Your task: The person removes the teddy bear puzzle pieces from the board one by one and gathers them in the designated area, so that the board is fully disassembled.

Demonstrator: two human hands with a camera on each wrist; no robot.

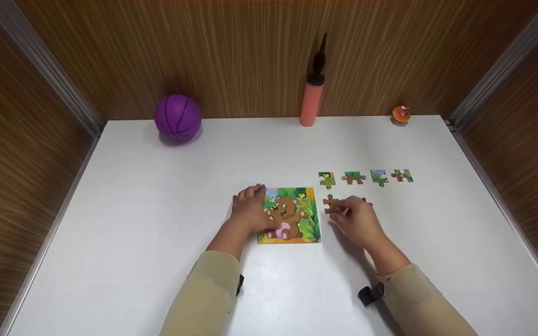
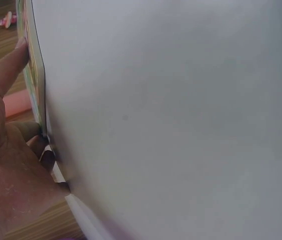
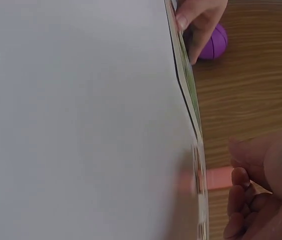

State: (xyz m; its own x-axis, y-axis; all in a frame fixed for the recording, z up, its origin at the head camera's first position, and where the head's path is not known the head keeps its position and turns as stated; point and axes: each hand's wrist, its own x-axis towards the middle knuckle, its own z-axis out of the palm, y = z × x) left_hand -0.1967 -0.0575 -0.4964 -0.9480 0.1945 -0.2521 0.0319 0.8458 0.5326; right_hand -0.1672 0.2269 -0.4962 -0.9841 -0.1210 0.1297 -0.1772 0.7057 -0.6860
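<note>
My left hand (image 1: 251,211) rests over the left side of a square bear puzzle board (image 1: 302,221), thumb on its face and fingers at the left edge, as the left wrist view also shows. My right hand (image 1: 357,221) hovers right of the board, over a brown jigsaw piece (image 1: 329,205). In the right wrist view its fingers (image 3: 240,176) are loosely bent, apart from the pieces, with nothing visible between thumb and fingertip. Another piece (image 1: 368,202) is mostly hidden behind this hand.
Beyond my right hand lies a row of jigsaw pieces: a green-yellow one (image 1: 327,178), a brown-green one (image 1: 354,177), a blue-green one (image 1: 379,177) and a brown one (image 1: 402,175). Along the back stand a purple ball (image 1: 178,116), a pink hand pump (image 1: 311,103) and a small figurine (image 1: 401,114).
</note>
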